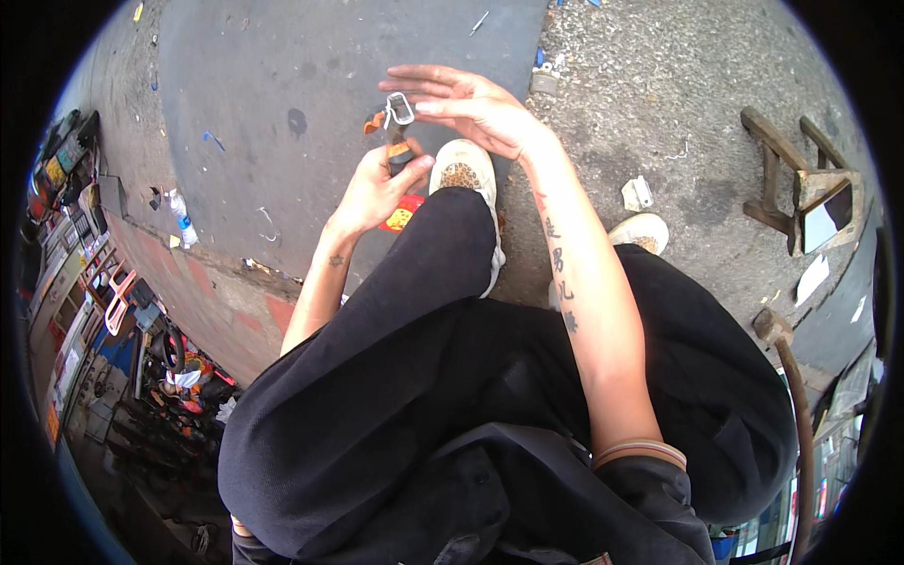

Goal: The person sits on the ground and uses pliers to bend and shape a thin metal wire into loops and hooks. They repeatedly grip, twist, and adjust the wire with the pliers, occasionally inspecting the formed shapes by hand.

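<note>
My left hand (372,193) is closed on a small black-and-orange object (403,151), whose exact kind I cannot make out. Just above it are a bent white loop (400,108) and a small orange piece (374,123); whether they are joined to the held object is unclear. My right hand (480,111) is open, its fingers stretched to the left over the loop. Its thumb tip is close to the loop, and I cannot tell if they touch. Under my left wrist, beside my shoe (463,174), lies a red and yellow packet (403,214).
A dark mat (254,75) covers the ground ahead. On the right stand a wooden stool (800,188) and a long-handled hammer (786,348). A white scrap (637,194) lies near my other shoe (640,232). At left are a plastic bottle (182,218) and piled clutter (179,377).
</note>
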`<state>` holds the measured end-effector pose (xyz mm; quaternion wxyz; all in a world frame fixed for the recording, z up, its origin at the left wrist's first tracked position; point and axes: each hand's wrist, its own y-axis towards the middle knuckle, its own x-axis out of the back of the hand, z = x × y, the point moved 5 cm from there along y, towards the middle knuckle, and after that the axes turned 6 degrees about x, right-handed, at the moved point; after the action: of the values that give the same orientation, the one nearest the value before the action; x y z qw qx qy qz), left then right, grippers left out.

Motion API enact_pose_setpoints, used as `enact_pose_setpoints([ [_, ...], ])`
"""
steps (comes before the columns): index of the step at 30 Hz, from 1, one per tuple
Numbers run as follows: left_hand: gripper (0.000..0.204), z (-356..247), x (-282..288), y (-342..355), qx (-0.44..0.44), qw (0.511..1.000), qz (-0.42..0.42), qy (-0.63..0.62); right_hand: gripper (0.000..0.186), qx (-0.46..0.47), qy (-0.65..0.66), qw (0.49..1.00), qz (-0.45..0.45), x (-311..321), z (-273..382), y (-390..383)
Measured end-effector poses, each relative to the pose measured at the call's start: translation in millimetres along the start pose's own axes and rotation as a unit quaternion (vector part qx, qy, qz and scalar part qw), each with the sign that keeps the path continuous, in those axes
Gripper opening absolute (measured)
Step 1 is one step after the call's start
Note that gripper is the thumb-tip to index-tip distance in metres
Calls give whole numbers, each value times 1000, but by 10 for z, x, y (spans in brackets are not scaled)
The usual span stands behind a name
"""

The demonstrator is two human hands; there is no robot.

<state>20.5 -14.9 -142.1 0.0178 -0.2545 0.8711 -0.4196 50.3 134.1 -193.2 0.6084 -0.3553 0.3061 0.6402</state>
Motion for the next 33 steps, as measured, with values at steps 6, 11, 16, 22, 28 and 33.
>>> enact_pose_setpoints([
  [6, 15, -126, -8, -7, -19, 999, 30, -12, 66, 131, -65, 988, 42, -150, 540, -9],
  [11, 17, -286, 50, -27, -16, 999, -28, 42, 64, 122, -161, 979, 25, -338, 712, -4],
  [16, 19, -407, 100, -31, -25, 996, -67, 48, 49, 111, -162, 981, -5, -468, 735, 27],
  [22, 22, -530, 106, -72, -45, 993, -79, 79, 44, 115, -83, 990, -29, -533, 759, -29],
  [28, 20, -495, 94, 4, -54, 993, -87, 61, 42, 116, -90, 988, -45, -497, 727, -52],
  [33, 25, -299, 71, 102, -39, 995, -67, 69, 41, 113, -97, 986, -68, -328, 544, -46],
])
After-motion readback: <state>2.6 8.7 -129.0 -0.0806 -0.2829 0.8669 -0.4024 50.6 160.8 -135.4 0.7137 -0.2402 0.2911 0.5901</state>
